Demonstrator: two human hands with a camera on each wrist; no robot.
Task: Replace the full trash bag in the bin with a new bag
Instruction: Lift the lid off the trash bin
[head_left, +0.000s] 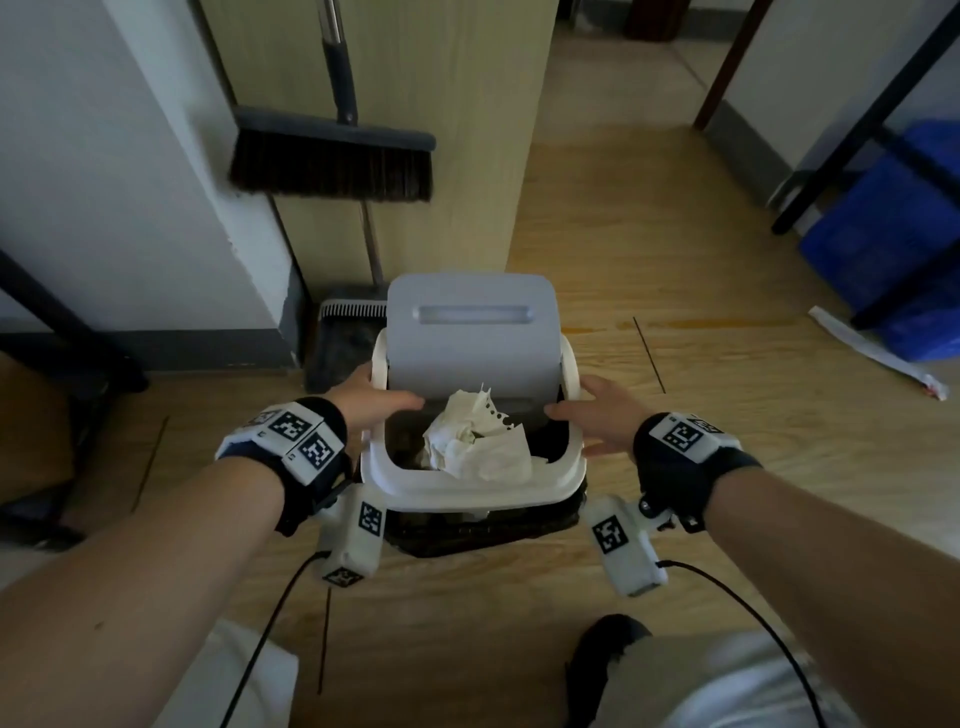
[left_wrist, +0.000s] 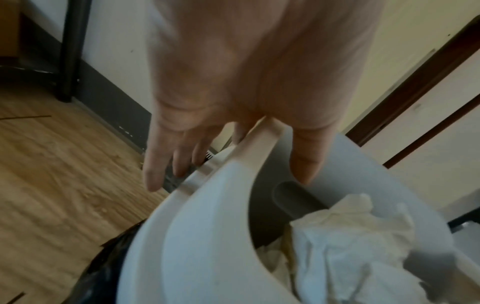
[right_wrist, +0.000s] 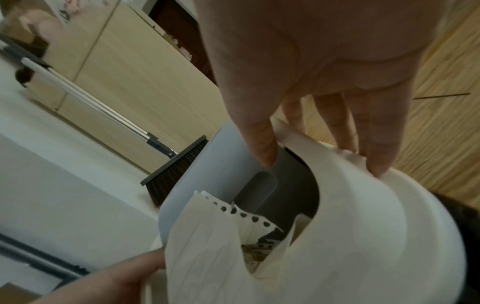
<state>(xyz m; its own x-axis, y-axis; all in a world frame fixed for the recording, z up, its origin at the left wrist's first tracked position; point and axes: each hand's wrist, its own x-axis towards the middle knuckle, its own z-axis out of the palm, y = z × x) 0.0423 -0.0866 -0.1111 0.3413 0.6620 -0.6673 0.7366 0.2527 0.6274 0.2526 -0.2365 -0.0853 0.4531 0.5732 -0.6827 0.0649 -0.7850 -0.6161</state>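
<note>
A small bin stands on the wood floor with a white rim ring (head_left: 467, 493) and its grey lid (head_left: 472, 338) tipped up at the back. Crumpled white paper (head_left: 472, 441) fills the top, and a black bag (head_left: 483, 525) shows under the ring. My left hand (head_left: 384, 395) straddles the ring's left side, thumb inside, fingers outside, all fairly straight. My right hand (head_left: 582, 410) does the same on the right side. In the left wrist view the ring (left_wrist: 207, 236) runs between the thumb and fingers of my left hand (left_wrist: 233, 164). In the right wrist view my right hand (right_wrist: 322, 166) has its fingertips (right_wrist: 379, 170) touching the ring (right_wrist: 376, 226).
A broom (head_left: 332, 161) hangs against a wooden cabinet (head_left: 415, 104) behind the bin, with a dustpan (head_left: 343, 343) below it. A blue crate (head_left: 893, 234) sits under black legs at the right. A white strip (head_left: 878, 358) lies on the floor. My knees are at the bottom.
</note>
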